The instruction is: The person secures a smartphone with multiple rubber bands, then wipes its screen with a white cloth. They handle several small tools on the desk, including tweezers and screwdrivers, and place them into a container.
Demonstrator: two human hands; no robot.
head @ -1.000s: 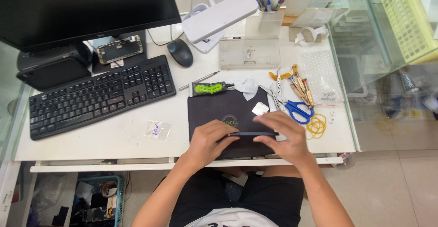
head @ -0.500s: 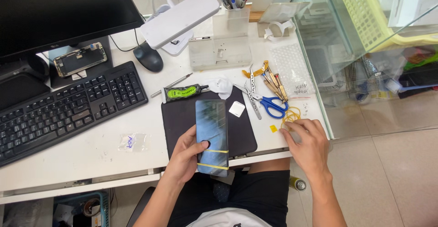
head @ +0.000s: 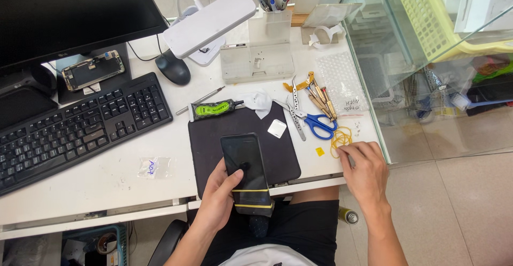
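left hand (head: 222, 194) grips phone (head: 247, 171) over black mat (head: 214, 137) | right hand (head: 366, 170) touches rubber bands (head: 340, 137) | scissors (head: 315, 122) beside
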